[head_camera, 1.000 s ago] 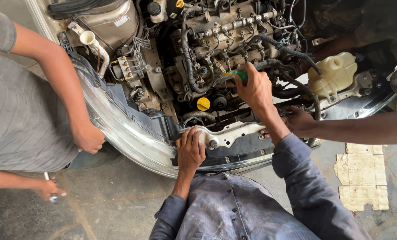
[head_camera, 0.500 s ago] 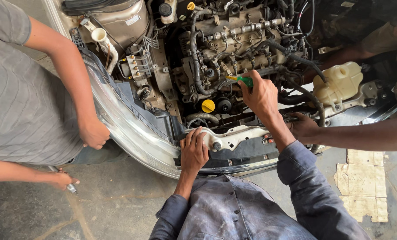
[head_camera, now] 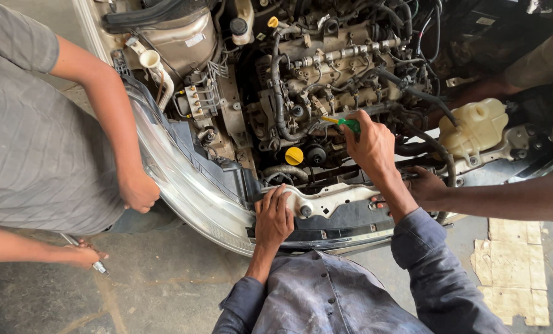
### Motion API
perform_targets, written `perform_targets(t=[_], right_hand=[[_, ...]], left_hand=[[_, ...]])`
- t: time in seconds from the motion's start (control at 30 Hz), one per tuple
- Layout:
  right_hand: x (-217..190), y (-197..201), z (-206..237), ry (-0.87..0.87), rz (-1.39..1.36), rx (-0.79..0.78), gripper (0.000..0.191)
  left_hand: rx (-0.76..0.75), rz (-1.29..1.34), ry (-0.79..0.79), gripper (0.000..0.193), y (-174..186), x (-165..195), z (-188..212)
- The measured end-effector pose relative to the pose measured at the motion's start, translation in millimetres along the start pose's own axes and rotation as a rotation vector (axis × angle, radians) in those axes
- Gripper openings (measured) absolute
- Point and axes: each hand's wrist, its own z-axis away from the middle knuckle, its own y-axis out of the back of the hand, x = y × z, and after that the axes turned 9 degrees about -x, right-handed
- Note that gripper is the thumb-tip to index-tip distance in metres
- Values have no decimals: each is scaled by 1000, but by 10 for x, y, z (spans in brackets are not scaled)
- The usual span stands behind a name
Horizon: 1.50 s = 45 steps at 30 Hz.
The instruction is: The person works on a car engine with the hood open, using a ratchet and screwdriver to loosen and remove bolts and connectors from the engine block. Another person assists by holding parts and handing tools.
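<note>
Grey concrete floor (head_camera: 159, 291) lies under the front of a car whose open engine bay (head_camera: 326, 93) fills the upper view. Over the engine, the right hand (head_camera: 369, 145) is clamped around a screwdriver (head_camera: 341, 122) with a green handle and a yellow collar; only its short forward part shows past the fist. Its long axis runs nearly level, tip pointing left toward the black hoses (head_camera: 279, 93). Just below sits one yellow oil filler cap (head_camera: 294, 156). The left hand (head_camera: 273, 216) rests flat, fingers together, on the pale front crossmember (head_camera: 332, 201). A co-worker's hand (head_camera: 139, 190) grips the silver bumper edge (head_camera: 190, 192); their other hand (head_camera: 81, 255) holds a small metal tool. A third person's hand (head_camera: 426, 185) reaches in by the white coolant tank (head_camera: 474, 127).
</note>
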Motion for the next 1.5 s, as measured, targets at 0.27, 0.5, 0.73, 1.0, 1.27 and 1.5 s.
perform_targets(t=[0.27, 0.5, 0.73, 1.0, 1.27, 1.5], right_hand=[[37, 0, -79, -7, -32, 5, 23], [89, 23, -138, -38, -27, -14, 25], [96, 52, -109, -24, -33, -13, 24], [105, 58, -97, 70, -83, -40, 25], [151, 194, -345, 8, 44, -5, 44], [41, 256, -485, -15, 215, -47, 51]], left_hand=[[-9, 33, -29, 38, 32, -13, -7], [-25, 24, -31, 40, 35, -3, -23], [-16, 18, -34, 40, 45, 9, -25], [-23, 10, -24, 40, 25, 24, -33], [-22, 24, -29, 40, 47, 76, -49], [-27, 2, -38, 38, 60, 93, -58]])
